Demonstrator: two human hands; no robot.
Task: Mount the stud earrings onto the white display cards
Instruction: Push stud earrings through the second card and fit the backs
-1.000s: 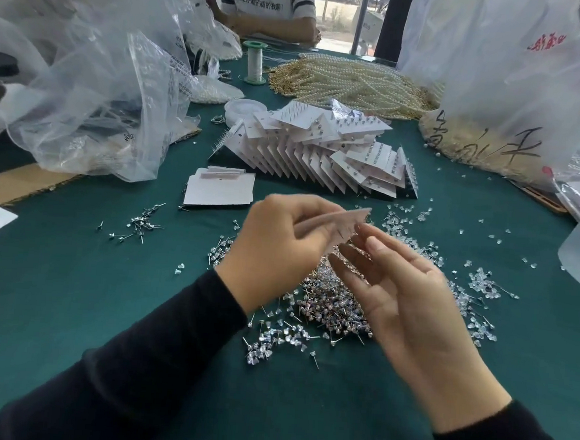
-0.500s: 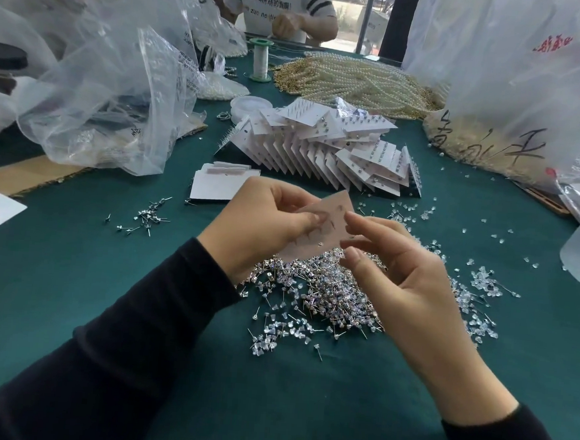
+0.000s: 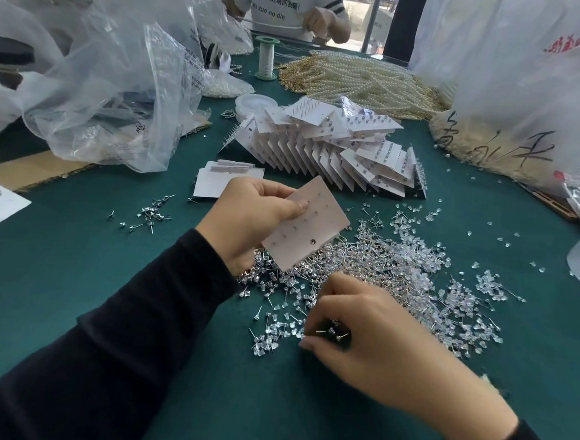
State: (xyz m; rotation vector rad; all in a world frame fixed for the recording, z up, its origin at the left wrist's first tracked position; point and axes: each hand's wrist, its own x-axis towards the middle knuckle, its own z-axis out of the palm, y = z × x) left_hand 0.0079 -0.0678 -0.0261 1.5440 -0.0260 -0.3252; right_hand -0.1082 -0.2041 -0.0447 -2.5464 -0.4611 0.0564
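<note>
On the far middle of the table (image 3: 72, 273), done: a fanned stack of filled cards (image 3: 327, 153) is lying in overlapping rows, with stud heads showing on the cards' faces.
Waiting: a few blank cards (image 3: 222, 184) are sitting just in front of that stack, near the left hand.
Left to do: a large pile of loose studs (image 3: 364, 269) is spreading across the cloth, mixed with clear backs (image 3: 419, 260), and a small cluster of studs (image 3: 148, 211) is lying well apart to the left. Judging by these, a good deal of mounting is remaining.
Card in hand: the display card (image 3: 310, 226) is being held tilted above the near edge of the pile. It is showing rows of tiny marks and one darker dot low down, though it is too small to tell whether any stud is seated yet.
Left hand (image 3: 250, 224): it is gripping the card by its left side, thumb lying across the face and fingers curling behind.
Right hand (image 3: 369, 335): it is hovering low over the near fringe of the pile, fingers curled inward, with thumb and fingertips (image 3: 307, 341) pinching a few studs, whose pins are sticking out sideways.
</note>
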